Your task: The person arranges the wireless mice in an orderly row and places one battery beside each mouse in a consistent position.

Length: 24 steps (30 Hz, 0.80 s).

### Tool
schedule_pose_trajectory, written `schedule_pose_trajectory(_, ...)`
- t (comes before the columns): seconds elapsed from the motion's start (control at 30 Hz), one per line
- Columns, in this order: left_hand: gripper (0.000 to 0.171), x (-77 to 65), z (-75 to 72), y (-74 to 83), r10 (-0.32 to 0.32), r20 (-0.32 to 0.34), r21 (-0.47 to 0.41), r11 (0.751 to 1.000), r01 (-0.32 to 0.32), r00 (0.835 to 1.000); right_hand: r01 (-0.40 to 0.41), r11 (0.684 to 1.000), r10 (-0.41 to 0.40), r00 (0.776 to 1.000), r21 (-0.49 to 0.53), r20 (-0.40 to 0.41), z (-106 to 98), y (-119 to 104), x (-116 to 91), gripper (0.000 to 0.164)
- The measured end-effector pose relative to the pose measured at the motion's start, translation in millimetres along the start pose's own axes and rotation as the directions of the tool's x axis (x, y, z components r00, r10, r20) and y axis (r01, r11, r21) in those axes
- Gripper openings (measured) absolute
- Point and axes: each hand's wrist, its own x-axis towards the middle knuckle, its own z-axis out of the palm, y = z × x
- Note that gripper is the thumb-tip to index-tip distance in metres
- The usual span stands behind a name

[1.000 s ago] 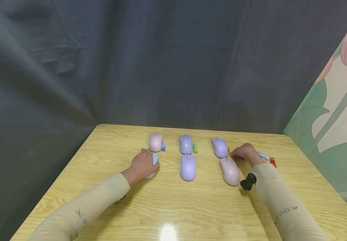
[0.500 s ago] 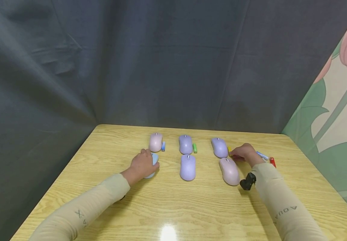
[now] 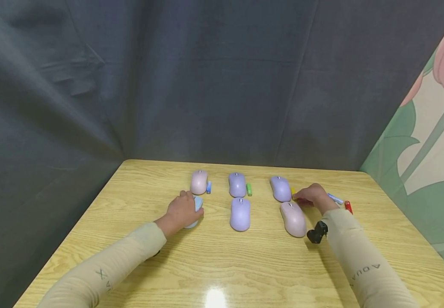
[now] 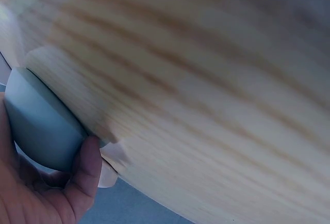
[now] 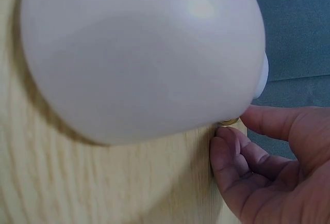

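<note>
My left hand (image 3: pixel 181 210) grips a light blue computer mouse (image 3: pixel 198 202) on the table, its fingers over the far side and thumb on the right. In the left wrist view, the mouse (image 4: pixel 44 118) shows between the thumb and fingers. On the right side, my right hand (image 3: pixel 312 195) pinches a small yellow battery (image 3: pixel 293 191) lying just right of a purple mouse (image 3: pixel 281 188). Only one end of the battery (image 5: pixel 229 122) shows between thumb and fingertips in the right wrist view. A pink mouse (image 3: pixel 294 219) lies just in front, filling much of that view.
A pink mouse (image 3: pixel 199 182) with a blue battery (image 3: pixel 208 187) lies at back left. Beside the middle purple mouse (image 3: pixel 237 185) is a green battery (image 3: pixel 249 189); another purple mouse (image 3: pixel 240 214) lies in front. A light blue battery (image 3: pixel 335 198) and red battery (image 3: pixel 348 207) lie right.
</note>
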Motion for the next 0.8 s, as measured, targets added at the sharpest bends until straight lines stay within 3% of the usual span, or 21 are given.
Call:
schedule_pose_trajectory(0.23, 0.057, -0.7, 0.6, -0.3, 0.025, -0.043, -0.001, 1.0, -0.025, 0.999, -0.01, 1.0, 0.01, 1.0, 0.014, -0.011, 1.6, 0.2, -2.4, 0.015)
schedule_pose_trajectory(0.5, 0.058, -0.8, 1.1, -0.2, 0.026, -0.038, 0.0, 1.0, -0.026, 0.999, -0.007, 0.999, 0.007, 1.0, 0.044, 0.002, -0.8, 3.2, -1.1, 0.018)
schedule_pose_trajectory(0.8, 0.059, -0.1, 1.1, -0.8, 0.018, -0.03, 0.001, 1.0, -0.018, 0.999, 0.064, 0.997, -0.065, 0.998, 0.037, 0.021, -6.5, 0.4, -15.0, 0.016)
